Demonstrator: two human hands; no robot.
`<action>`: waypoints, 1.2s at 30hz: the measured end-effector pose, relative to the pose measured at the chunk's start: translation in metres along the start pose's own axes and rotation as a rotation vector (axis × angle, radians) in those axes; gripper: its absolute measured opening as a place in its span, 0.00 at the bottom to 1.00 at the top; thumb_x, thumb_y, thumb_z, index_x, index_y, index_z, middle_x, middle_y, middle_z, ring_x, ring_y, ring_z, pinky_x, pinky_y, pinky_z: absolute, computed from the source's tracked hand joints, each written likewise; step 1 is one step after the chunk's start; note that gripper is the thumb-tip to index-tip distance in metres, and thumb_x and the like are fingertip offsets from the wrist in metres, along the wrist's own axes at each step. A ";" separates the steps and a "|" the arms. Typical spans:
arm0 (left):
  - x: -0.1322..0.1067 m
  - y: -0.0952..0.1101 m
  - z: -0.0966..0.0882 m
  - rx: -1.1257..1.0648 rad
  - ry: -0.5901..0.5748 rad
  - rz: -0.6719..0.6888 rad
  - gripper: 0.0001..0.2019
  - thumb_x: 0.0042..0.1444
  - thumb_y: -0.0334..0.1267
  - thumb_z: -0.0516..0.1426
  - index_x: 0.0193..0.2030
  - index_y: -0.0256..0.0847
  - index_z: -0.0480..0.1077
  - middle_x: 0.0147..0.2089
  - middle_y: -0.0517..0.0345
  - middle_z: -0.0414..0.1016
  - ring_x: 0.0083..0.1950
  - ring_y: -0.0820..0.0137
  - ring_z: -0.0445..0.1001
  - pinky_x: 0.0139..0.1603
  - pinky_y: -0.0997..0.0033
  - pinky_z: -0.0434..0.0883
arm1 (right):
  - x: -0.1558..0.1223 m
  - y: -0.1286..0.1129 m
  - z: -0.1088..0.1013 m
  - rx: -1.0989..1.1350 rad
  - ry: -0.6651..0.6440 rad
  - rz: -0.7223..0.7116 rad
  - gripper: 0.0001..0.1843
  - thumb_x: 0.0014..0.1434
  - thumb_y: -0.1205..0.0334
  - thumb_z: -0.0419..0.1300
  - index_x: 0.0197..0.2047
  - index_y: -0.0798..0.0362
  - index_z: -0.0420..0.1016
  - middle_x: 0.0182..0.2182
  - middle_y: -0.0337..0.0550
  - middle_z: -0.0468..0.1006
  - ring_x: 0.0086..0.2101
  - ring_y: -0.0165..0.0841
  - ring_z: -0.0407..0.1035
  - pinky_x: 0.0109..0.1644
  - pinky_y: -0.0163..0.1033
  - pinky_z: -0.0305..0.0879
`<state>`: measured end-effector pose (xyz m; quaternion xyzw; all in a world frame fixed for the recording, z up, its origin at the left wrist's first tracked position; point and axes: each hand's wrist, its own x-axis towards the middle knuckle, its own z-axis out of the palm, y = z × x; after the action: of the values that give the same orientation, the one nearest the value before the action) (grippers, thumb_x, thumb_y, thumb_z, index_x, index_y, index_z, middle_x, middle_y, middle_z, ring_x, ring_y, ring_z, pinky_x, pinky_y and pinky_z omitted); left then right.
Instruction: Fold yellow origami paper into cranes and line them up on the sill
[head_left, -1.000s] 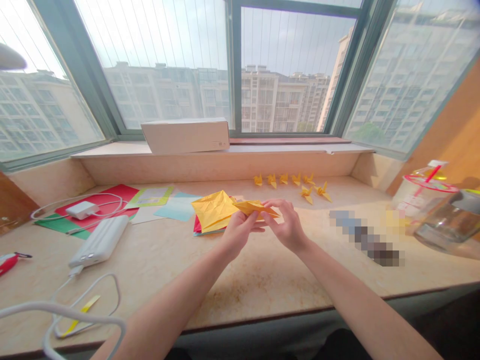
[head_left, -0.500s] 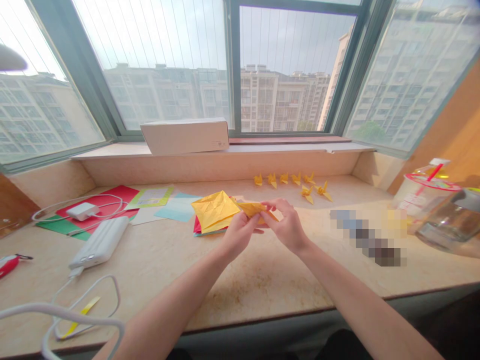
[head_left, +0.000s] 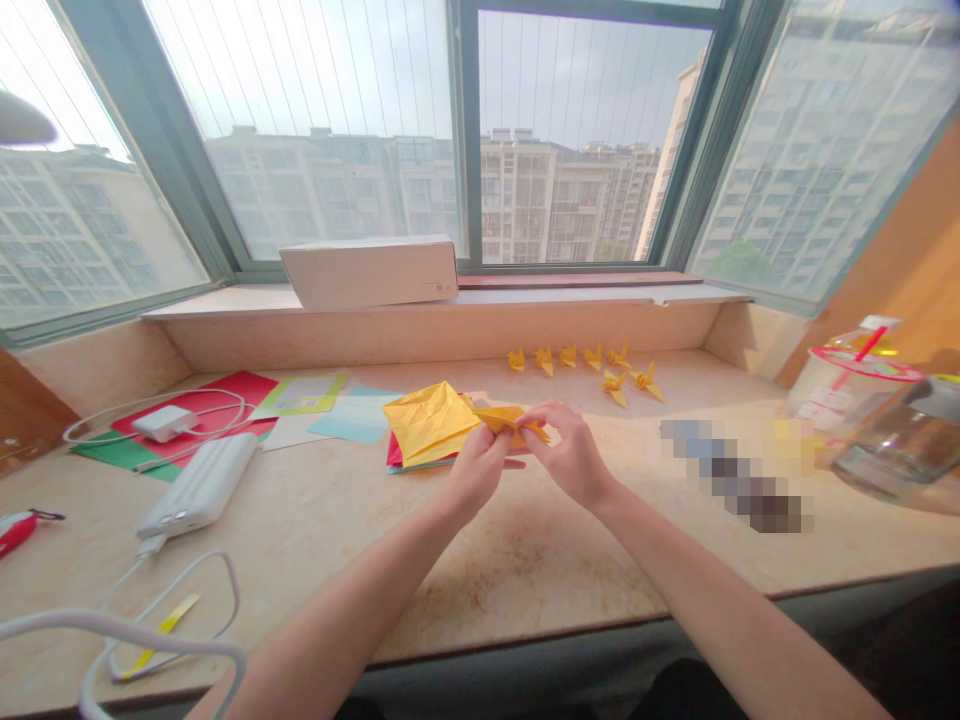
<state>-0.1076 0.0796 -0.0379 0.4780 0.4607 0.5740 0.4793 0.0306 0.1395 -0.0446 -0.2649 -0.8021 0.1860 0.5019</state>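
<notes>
The left hand (head_left: 476, 470) and the right hand (head_left: 574, 458) are raised close together over a cream stone counter (head_left: 525, 560), and a folded sheet of yellow origami paper (head_left: 427, 423) is held between them. The grip of each hand is narrow, with the paper pinched between thumb and fingers. A slim yellow folded flap (head_left: 510, 421) is gripped at the centre, while the broad, creased part of the sheet extends to 10 o'clock from the hands.

A small stack of paper with red and teal edges (head_left: 395, 452) is seen just under the sheet. A looped white cable (head_left: 150, 640) and a thin yellow paper strip (head_left: 169, 625) are placed at 8 o'clock, nearest the counter's front edge. A white power bank (head_left: 199, 485) is positioned at 9 o'clock. A blurred, pixelated patch (head_left: 731, 475) covers part of the counter at 3 o'clock, and a clear glass jar (head_left: 907, 440) and a plastic cup with a red rim and straw (head_left: 851, 390) are beyond it.

Seven small yellow origami cranes (head_left: 570, 360) are lined up at 12 to 1 o'clock. Red and green paper sheets (head_left: 247, 388) lie under a white charger (head_left: 165, 423) at 10 o'clock. A white cardboard box (head_left: 367, 275) rests on the windowsill (head_left: 600, 295) at 11 o'clock.
</notes>
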 end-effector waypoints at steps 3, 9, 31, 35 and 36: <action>-0.002 0.002 0.002 -0.029 0.020 -0.006 0.14 0.58 0.43 0.56 0.46 0.38 0.75 0.49 0.46 0.79 0.49 0.57 0.78 0.49 0.56 0.74 | -0.002 0.003 0.001 -0.137 -0.001 -0.104 0.05 0.60 0.66 0.60 0.39 0.48 0.77 0.37 0.42 0.82 0.39 0.39 0.73 0.48 0.48 0.59; -0.002 0.000 0.001 -0.175 0.040 -0.030 0.12 0.55 0.41 0.57 0.44 0.41 0.75 0.56 0.50 0.76 0.57 0.58 0.73 0.59 0.54 0.67 | -0.004 0.004 0.000 -0.238 0.012 -0.246 0.05 0.62 0.65 0.59 0.39 0.49 0.76 0.37 0.43 0.81 0.40 0.38 0.72 0.47 0.47 0.59; 0.002 0.006 -0.014 0.184 0.255 0.314 0.36 0.49 0.39 0.66 0.64 0.49 0.59 0.60 0.47 0.69 0.56 0.60 0.71 0.57 0.58 0.66 | 0.002 0.015 -0.008 -0.184 -0.053 -0.211 0.10 0.66 0.63 0.54 0.44 0.47 0.78 0.38 0.42 0.82 0.39 0.37 0.74 0.46 0.45 0.61; 0.006 0.006 -0.026 0.508 0.137 0.464 0.11 0.49 0.39 0.66 0.41 0.48 0.78 0.48 0.52 0.76 0.55 0.57 0.70 0.62 0.58 0.60 | 0.002 0.016 -0.010 -0.259 -0.137 -0.273 0.11 0.67 0.65 0.55 0.45 0.46 0.78 0.38 0.42 0.82 0.40 0.36 0.74 0.48 0.45 0.57; 0.007 0.006 -0.028 0.549 0.097 0.454 0.06 0.49 0.39 0.66 0.35 0.47 0.79 0.42 0.52 0.78 0.50 0.57 0.72 0.60 0.58 0.61 | 0.001 0.016 -0.010 -0.268 -0.153 -0.281 0.11 0.67 0.65 0.55 0.45 0.45 0.78 0.39 0.42 0.82 0.40 0.36 0.73 0.48 0.45 0.57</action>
<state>-0.1367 0.0837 -0.0346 0.6515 0.5020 0.5426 0.1707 0.0433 0.1536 -0.0485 -0.1996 -0.8846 0.0255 0.4207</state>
